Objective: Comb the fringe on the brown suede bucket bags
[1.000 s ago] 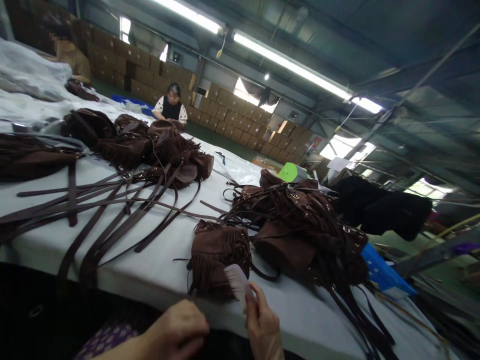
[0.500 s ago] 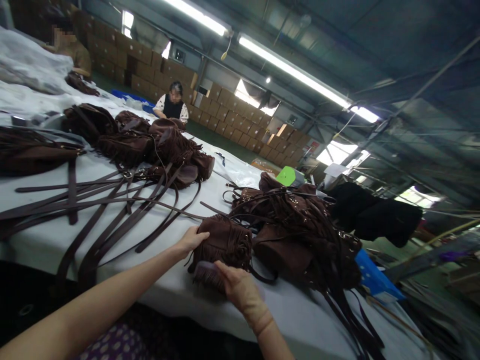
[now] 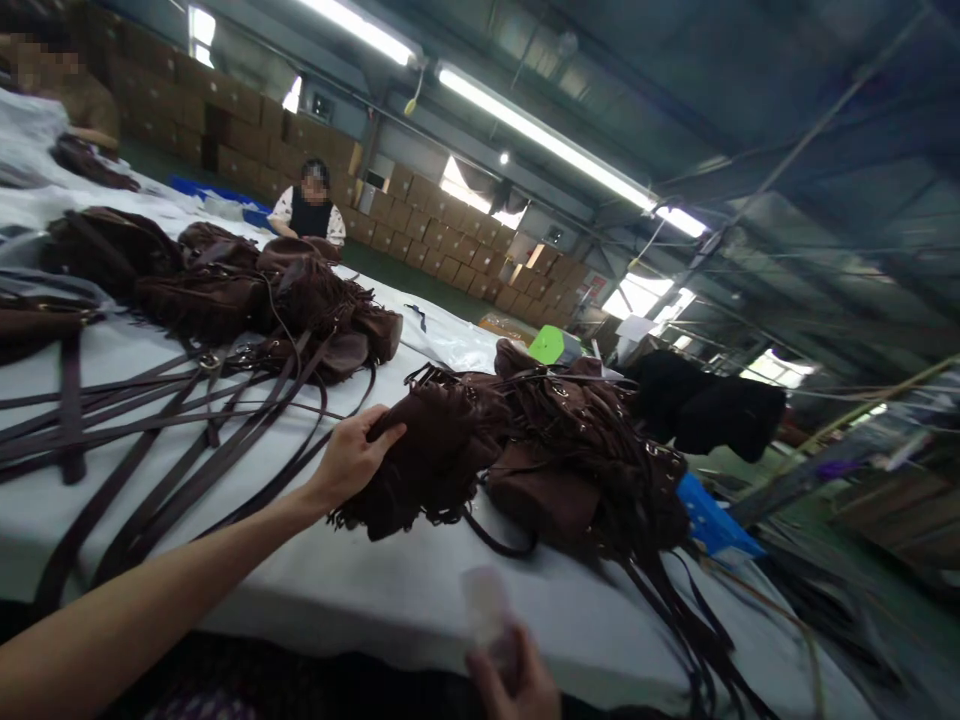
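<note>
My left hand grips the left edge of a dark brown fringed bag, thumb on top and fingers behind. The bag is tilted above the white table, its fringe hanging down in loose strands. My right hand is low in the view near the table's front edge, apart from the bag. Its fingers close round a pale, translucent comb, smeared by motion. Just right of the held bag lies a heap of similar brown bags, straps trailing over the front edge.
Another pile of brown fringed bags lies on the left, with long straps spread across the white table. A person works at the far side; another is at far left. Stacked cartons line the wall. A blue box stands right.
My right hand has pulled the comb away from the fringe, down and toward me. My left hand has lifted and tilted the bag, turning its fringe. The view has shifted right.
</note>
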Demonstrator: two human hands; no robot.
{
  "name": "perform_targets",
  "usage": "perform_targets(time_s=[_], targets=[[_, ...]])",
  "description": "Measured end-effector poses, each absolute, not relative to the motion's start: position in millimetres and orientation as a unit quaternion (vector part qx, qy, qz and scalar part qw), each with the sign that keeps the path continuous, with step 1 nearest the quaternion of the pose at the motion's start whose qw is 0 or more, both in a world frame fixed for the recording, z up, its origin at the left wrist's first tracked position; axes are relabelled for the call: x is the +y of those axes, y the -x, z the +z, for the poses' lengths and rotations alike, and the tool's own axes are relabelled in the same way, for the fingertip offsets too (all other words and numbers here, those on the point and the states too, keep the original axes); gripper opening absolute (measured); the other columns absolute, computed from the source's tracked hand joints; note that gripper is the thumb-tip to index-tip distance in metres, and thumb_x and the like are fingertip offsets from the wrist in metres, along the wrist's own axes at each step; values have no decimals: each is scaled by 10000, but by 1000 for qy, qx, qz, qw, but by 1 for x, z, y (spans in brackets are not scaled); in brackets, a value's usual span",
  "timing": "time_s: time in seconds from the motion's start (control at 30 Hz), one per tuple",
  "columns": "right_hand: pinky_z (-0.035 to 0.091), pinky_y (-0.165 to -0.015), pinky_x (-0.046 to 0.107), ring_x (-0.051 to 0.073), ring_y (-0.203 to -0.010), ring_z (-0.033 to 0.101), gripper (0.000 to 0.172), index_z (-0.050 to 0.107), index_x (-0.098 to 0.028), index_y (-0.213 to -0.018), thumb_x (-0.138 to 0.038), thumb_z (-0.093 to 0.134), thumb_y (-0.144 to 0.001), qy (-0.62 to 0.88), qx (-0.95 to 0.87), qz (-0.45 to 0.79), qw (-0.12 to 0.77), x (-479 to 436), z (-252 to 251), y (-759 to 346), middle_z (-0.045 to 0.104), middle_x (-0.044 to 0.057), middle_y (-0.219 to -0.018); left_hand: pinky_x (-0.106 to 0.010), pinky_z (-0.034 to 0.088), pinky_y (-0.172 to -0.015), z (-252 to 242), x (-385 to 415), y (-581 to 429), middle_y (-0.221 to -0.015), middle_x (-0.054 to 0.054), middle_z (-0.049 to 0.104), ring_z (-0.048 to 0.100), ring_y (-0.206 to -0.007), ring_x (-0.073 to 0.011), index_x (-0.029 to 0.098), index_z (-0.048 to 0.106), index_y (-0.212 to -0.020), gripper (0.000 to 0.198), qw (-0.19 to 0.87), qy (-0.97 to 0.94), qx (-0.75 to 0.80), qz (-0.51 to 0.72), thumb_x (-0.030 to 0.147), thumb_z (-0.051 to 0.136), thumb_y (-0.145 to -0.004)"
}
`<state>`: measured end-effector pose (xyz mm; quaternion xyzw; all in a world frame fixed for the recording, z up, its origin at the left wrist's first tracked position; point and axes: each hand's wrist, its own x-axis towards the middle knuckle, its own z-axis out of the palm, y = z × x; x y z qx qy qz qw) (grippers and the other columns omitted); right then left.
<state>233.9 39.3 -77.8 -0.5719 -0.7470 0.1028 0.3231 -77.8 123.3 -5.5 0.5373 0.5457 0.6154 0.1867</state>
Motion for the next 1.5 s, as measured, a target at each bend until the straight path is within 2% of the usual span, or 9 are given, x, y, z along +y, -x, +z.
perform_targets(time_s=[0.1, 0.2, 0.3, 0.47, 0.6, 0.77, 0.93, 1.17, 1.5], targets=[[539, -565, 283, 185, -621, 609, 506, 579, -186, -1146, -465, 714, -746, 538, -735, 110, 399, 65, -30, -224, 674, 73, -957, -228, 392, -610, 9, 105, 59, -693, 21, 592, 519, -662, -147, 161, 652, -834, 265, 199, -537, 542, 616, 410, 562, -850], [550, -648, 314, 253, -864, 651, 578, 563, -208, -1234, -321, 740, -695, 481, -789, 58, 378, 83, -14, -197, 601, 133, -1199, -228, 416, -619, 16, 97, 45, -700, 15, 620, 547, -674, -154, 158, 667, -854, 269, 259, -519, 516, 631, 416, 600, -825], [527, -681, 333, 264, -807, 670, 495, 591, -182, -1185, -177, 629, -692, 514, -788, 77, 331, 83, -25, -180, 683, 93, -962, -242, 450, -603, 9, 101, 48, -734, 0, 652, 583, -679, -172, 149, 670, -890, 365, 374, -431, 474, 671, 483, 690, -744], [464, -616, 236, 184, -738, 598, 366, 628, -186, -1015, -280, 705, -670, 439, -721, 451, 290, 51, -29, -188, 663, 8, -821, -304, 511, -659, -41, 118, 76, -803, -47, 715, 652, -707, -213, 133, 670, -999, 502, 486, -308, 464, 674, 471, 774, -642], [395, -500, 195, 100, -556, 501, 471, 611, -170, -1077, -368, 736, -667, 401, -623, 590, 319, 46, -32, -197, 649, -16, -778, -384, 510, -756, -76, 124, 87, -831, -84, 710, 656, -788, -266, 137, 684, -879, 364, 387, -426, 578, 578, 461, 675, -713], [281, -354, 178, 60, -363, 350, 493, 591, -154, -1070, -437, 723, -689, 454, -588, 560, 367, 59, -53, -196, 525, -83, -545, -419, 405, -991, -62, 104, 64, -1065, -96, 656, 570, -1068, -273, 174, 646, -1066, 319, 142, -631, 590, 483, 276, 560, -777], [448, -434, 208, 124, -504, 542, 478, 620, -169, -1094, -415, 709, -694, 454, -642, 482, 386, 63, -48, -190, 655, -18, -704, -363, 438, -891, -64, 82, 4, -1080, -78, 654, 572, -1001, -267, 207, 663, -1052, 416, 262, -800, 449, 300, 216, 671, -636], [421, -382, 229, 99, -395, 457, 438, 581, -163, -935, -517, 692, -701, 607, -483, 314, 547, 88, -50, -213, 634, -7, -673, -270, 412, -645, -109, 104, -16, -697, -29, 610, 537, -687, -169, 156, 582, -673, 121, 390, -655, 456, 459, 138, 480, -736], [517, -731, 273, 193, -782, 634, 387, 578, -171, -1056, -396, 636, -746, 532, -685, 261, 423, 77, -74, -187, 679, 36, -873, -237, 438, -652, -89, 95, -1, -784, -14, 666, 574, -711, -158, 149, 671, -893, 226, 651, -449, 371, 486, 292, 693, -719]])
